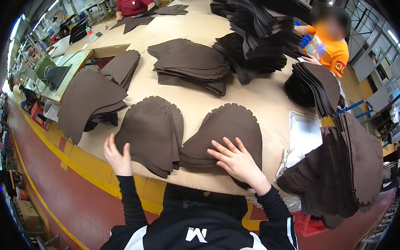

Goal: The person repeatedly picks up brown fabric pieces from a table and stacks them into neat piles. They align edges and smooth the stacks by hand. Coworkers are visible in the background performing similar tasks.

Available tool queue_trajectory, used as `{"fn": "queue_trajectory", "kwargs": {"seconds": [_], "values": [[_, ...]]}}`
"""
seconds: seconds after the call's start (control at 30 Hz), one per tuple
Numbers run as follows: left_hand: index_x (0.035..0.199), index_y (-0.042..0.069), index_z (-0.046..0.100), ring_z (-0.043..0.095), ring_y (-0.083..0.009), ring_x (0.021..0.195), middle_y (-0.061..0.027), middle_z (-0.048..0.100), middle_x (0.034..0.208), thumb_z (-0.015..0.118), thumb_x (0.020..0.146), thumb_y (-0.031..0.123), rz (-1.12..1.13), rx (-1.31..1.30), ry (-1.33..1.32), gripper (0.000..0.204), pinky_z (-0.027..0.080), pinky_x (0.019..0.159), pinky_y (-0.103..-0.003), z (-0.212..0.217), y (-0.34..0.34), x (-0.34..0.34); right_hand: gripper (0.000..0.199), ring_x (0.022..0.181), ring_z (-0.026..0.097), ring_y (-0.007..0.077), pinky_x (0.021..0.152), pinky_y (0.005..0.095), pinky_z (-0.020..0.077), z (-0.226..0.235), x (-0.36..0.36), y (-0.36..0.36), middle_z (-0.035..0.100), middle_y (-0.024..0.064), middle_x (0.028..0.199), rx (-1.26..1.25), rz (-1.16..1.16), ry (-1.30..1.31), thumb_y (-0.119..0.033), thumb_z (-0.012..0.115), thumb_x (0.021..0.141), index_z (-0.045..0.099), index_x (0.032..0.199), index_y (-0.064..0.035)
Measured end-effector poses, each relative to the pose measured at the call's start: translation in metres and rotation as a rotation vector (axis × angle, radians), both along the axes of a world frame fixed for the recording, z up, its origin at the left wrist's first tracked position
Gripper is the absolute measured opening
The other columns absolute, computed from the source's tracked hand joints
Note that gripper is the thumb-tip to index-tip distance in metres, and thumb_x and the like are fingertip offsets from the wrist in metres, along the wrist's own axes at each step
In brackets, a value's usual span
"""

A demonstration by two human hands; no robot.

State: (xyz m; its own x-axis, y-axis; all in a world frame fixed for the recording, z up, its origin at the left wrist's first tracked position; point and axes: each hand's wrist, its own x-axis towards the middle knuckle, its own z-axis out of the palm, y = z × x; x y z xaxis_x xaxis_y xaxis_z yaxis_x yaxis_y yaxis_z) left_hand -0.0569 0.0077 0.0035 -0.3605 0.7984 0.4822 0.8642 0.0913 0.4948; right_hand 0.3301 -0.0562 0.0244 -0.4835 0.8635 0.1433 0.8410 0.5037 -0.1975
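Observation:
Two stacks of dark brown cut material pieces with scalloped edges lie side by side at the table's near edge. My left hand (118, 156), thumb and fingers apart, is at the outer left edge of the left stack (150, 127); whether it touches is unclear. On the right stack (231, 126) rests my right hand (236, 161), fingers spread over the top piece. Neither hand grips anything. Beyond them lies a wider brown stack (189, 61), and another stack (90, 94) overhangs the table's left edge.
Tall dark piles (254, 33) stand at the back of the table (178, 15). More stacks (333, 168) hang over the right edge beside a white sheet (304, 130). A person in orange (328, 48) is at the far right, another in red stripes (134, 4) at the far left.

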Motion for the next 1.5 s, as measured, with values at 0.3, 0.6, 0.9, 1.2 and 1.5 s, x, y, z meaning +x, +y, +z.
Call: {"fn": "queue_trajectory", "kwargs": {"seconds": [0.3, 0.6, 0.9, 1.2, 1.5], "values": [[0.125, -0.002, 0.059, 0.052, -0.0352, 0.12, -0.0174, 0.057, 0.129, 0.078, 0.08, 0.023, -0.698, -0.113, -0.152, 0.055, 0.042, 0.104, -0.041, -0.023, -0.016, 0.152, 0.048, 0.148, 0.024, 0.03, 0.119, 0.0537, 0.0149, -0.015, 0.06, 0.111, 0.031, 0.0026, 0.159, -0.066, -0.391, 0.008, -0.032, 0.043, 0.103, 0.039, 0.15, -0.0268], [0.118, 0.004, 0.061, 0.066, -0.0295, 0.093, -0.0153, 0.067, 0.106, 0.075, 0.081, 0.011, -0.762, -0.054, -0.346, 0.04, 0.054, 0.078, -0.038, -0.008, -0.026, 0.165, 0.05, 0.146, 0.03, 0.029, 0.119, 0.0545, 0.0159, -0.018, 0.054, 0.035, 0.036, 0.0049, 0.157, -0.024, -0.177, -0.053, -0.032, 0.055, 0.097, 0.045, 0.146, -0.0283], [0.122, 0.006, 0.068, 0.065, -0.0109, 0.083, -0.0096, 0.066, 0.122, 0.059, 0.096, 0.007, -0.629, -0.055, -0.971, 0.028, 0.057, 0.054, -0.024, 0.005, -0.001, 0.08, 0.047, 0.144, 0.031, 0.036, 0.118, 0.0516, 0.0187, 0.011, 0.076, 0.01, 0.037, 0.0158, 0.154, 0.152, -0.567, 0.321, -0.024, 0.047, 0.102, 0.043, 0.147, -0.0123], [0.14, 0.001, 0.048, 0.067, -0.0268, 0.1, -0.0177, 0.066, 0.115, 0.046, 0.103, 0.024, -0.342, 0.089, -0.856, 0.044, 0.053, 0.084, -0.035, 0.002, -0.002, 0.003, 0.044, 0.139, 0.041, 0.0248, 0.117, 0.0478, 0.0255, -0.002, 0.009, 0.003, 0.044, 0.0024, 0.151, 0.075, -0.028, 0.006, -0.032, 0.056, 0.097, 0.053, 0.14, -0.0253], [0.12, 0.003, 0.064, 0.063, -0.0287, 0.098, -0.0131, 0.064, 0.107, 0.083, 0.074, 0.018, -0.776, -0.201, -0.351, 0.052, 0.052, 0.086, -0.036, -0.013, -0.027, 0.139, 0.048, 0.144, 0.03, 0.0362, 0.117, 0.0535, 0.0192, -0.004, 0.057, 0.076, 0.034, 0.0127, 0.156, 0.252, -0.526, -0.156, -0.027, 0.052, 0.099, 0.046, 0.146, -0.0186]]}}
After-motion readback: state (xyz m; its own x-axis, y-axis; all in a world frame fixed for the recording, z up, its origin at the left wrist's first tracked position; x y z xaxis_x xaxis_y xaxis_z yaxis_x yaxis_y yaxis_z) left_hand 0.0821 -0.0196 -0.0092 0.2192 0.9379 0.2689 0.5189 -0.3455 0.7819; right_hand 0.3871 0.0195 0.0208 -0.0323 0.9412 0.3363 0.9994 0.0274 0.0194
